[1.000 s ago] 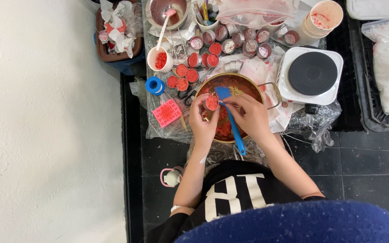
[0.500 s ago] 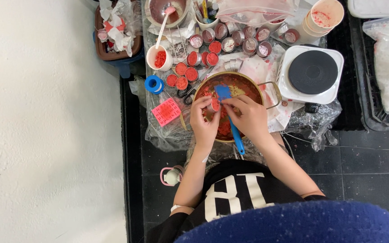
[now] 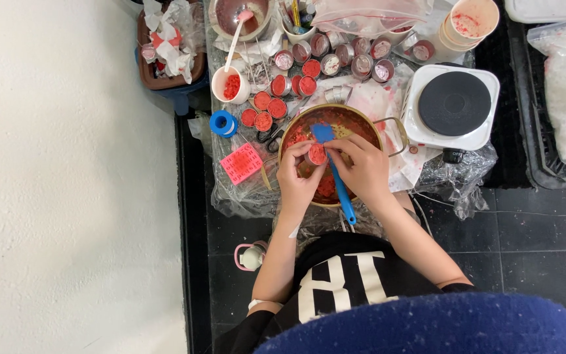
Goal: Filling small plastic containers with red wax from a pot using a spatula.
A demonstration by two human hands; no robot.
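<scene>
Over a brass pan (image 3: 368, 128) of red wax bits, my left hand (image 3: 296, 177) pinches a small round tin (image 3: 317, 155) packed with red wax. My right hand (image 3: 365, 172) touches the tin's right side with its fingertips and also grips a blue spatula (image 3: 340, 190). The spatula's blade lies just above the tin inside the pan, and its handle points back toward my body.
Several filled and unfilled small tins (image 3: 309, 69) sit beyond the pan, next to a white cup (image 3: 230, 85) of red bits, a blue tape roll (image 3: 223, 122) and a pink sheet (image 3: 242, 163). A white hotplate (image 3: 452, 105) stands to the right. White wall on the left.
My hands have drawn closer together over the pan. The tin shifted slightly right, and my right fingertips now rest on it. The spatula barely moved.
</scene>
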